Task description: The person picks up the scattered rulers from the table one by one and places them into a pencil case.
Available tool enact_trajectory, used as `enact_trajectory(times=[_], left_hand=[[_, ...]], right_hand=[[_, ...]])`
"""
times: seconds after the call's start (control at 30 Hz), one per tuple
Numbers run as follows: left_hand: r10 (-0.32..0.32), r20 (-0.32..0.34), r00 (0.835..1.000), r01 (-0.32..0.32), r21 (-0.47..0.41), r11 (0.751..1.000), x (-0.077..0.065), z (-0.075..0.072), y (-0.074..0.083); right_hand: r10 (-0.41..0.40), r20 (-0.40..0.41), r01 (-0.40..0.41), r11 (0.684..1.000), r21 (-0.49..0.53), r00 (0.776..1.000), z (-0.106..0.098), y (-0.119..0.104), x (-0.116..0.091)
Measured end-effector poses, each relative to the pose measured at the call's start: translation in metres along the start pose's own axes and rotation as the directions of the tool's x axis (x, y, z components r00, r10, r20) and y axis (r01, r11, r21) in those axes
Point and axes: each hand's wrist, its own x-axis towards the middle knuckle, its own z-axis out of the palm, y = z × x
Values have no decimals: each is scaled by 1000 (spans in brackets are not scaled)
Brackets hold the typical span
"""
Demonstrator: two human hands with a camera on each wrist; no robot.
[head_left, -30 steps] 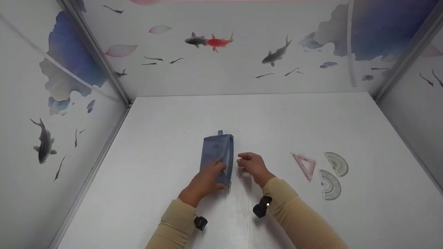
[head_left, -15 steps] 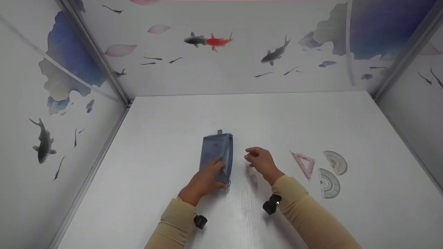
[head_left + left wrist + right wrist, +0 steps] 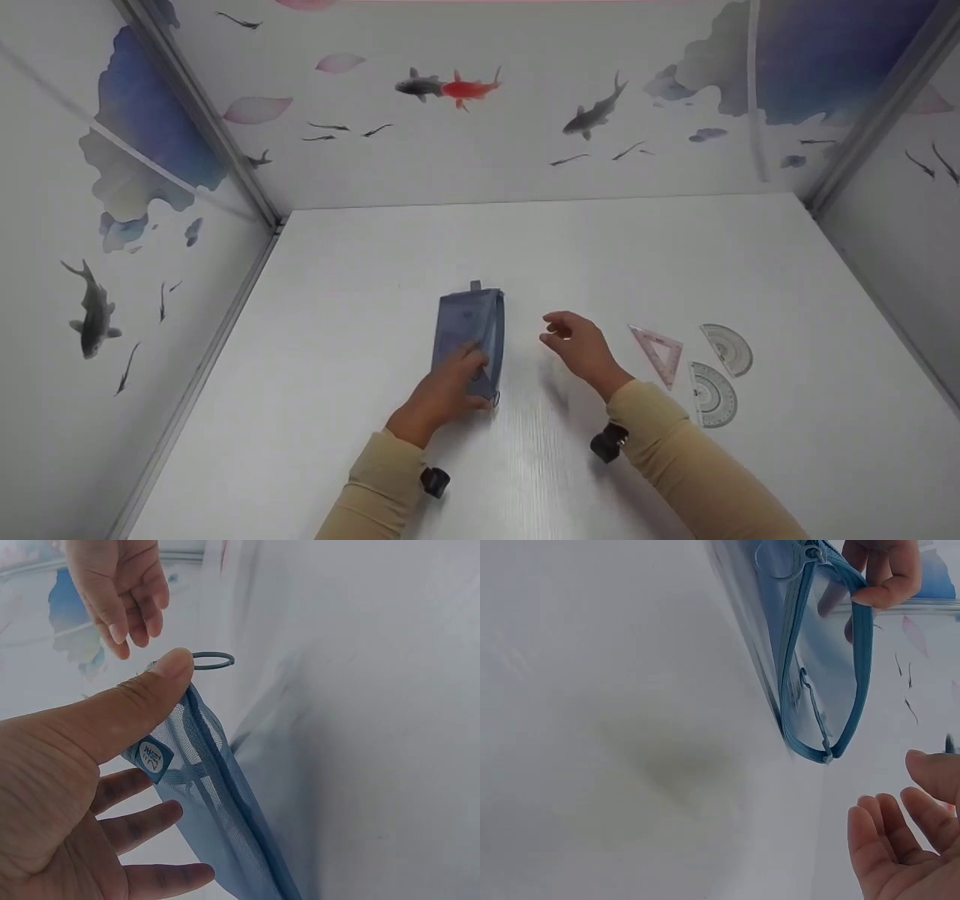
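Note:
A blue zippered mesh pouch (image 3: 469,315) stands on the white table, its zipped side facing right. My left hand (image 3: 444,386) grips its near end, thumb on the edge and fingers along the face. In the right wrist view the pouch's zipper (image 3: 861,660) is undone and its mouth gapes. A ring (image 3: 216,666) hangs at the near end by the left thumb. My right hand (image 3: 583,349) hovers to the right of the pouch, fingers loosely bent, holding nothing.
To the right lie a pink set square (image 3: 651,352) and two clear protractors (image 3: 729,350), one nearer to me. Printed panels with painted fish (image 3: 471,89) wall the table (image 3: 360,255) at the back and both sides.
My right hand has drawn away from the pouch, moving right and slightly farther from me. My left hand and the pouch stay almost where they were.

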Motion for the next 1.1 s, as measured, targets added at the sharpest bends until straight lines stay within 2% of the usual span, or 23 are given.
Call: enact_trajectory(times=[0.5, 0.8, 1.1], left_hand=[[16, 3, 1000, -16, -16, 1000, -2, -1, -1], [-14, 18, 1000, 15, -35, 999, -3, 0, -2], [-15, 19, 1000, 16, -33, 999, -3, 0, -1]], right_hand=[[-92, 25, 95, 988, -118, 995, -21, 10, -10], [-162, 29, 164, 958, -236, 986, -31, 15, -17], [-124, 45, 132, 951, -279, 991, -47, 24, -20]])
